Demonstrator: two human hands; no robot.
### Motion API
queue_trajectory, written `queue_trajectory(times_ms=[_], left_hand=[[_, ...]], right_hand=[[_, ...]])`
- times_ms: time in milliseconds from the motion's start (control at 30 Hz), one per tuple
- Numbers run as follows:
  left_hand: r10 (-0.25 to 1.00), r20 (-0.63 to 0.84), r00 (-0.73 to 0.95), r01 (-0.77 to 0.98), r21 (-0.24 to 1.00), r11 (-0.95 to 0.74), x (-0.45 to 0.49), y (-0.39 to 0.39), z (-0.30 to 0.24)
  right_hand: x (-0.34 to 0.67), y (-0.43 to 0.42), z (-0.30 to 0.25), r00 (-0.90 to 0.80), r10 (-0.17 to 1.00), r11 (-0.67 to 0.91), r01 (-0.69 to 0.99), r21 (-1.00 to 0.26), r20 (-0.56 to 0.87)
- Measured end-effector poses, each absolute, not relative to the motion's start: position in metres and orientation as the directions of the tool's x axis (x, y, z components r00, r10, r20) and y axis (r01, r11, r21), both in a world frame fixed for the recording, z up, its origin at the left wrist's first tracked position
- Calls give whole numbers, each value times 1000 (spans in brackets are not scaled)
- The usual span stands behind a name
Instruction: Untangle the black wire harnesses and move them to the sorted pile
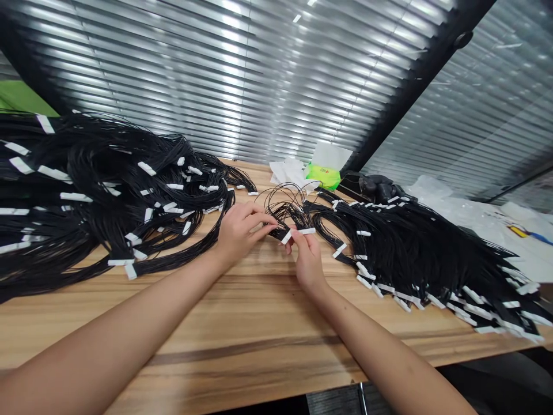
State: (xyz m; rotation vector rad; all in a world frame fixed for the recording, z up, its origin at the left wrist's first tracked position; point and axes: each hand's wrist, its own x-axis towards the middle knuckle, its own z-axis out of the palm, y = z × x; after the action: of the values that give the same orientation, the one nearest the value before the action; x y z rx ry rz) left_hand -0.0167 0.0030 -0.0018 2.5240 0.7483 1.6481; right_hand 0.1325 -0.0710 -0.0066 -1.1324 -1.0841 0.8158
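My left hand [242, 230] and my right hand [307, 259] meet over the middle of a wooden table [259, 323]. Between them is a small coil of thin black cable [285, 214] with white labels. The left hand's fingers are pinched on the coil's near side. The right hand's fingertips pinch a white label [302, 231] on it. A big heap of black cables with white tags [95, 190] lies to the left. Another spread of tagged cable bundles [415, 253] lies to the right.
A green packet with white tissues [323, 173] sits at the table's back, beside a dark object [380, 185]. Clear plastic and papers [484, 219] lie at the far right. Window blinds [242, 75] close off the back. The table's front edge runs near the bottom.
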Motion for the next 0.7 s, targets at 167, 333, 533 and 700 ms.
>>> queue_trajectory(times_ms=[167,333,533,700], left_hand=[[475,792,384,331,362,-872,-17,4,-1],[556,598,578,289,487,-824,-16,4,2],[574,608,549,395,416,-819,-17,3,2],[557,681,475,454,353,-818,-16,4,2]], right_hand=[[134,-70,-8,290,928,240,16,-971,234],[138,-68,-9,298,930,207,51,-977,213],[138,-63,0,281,948,152,7,-988,148],[137,-61,0,271,956,118,-20,-993,108]])
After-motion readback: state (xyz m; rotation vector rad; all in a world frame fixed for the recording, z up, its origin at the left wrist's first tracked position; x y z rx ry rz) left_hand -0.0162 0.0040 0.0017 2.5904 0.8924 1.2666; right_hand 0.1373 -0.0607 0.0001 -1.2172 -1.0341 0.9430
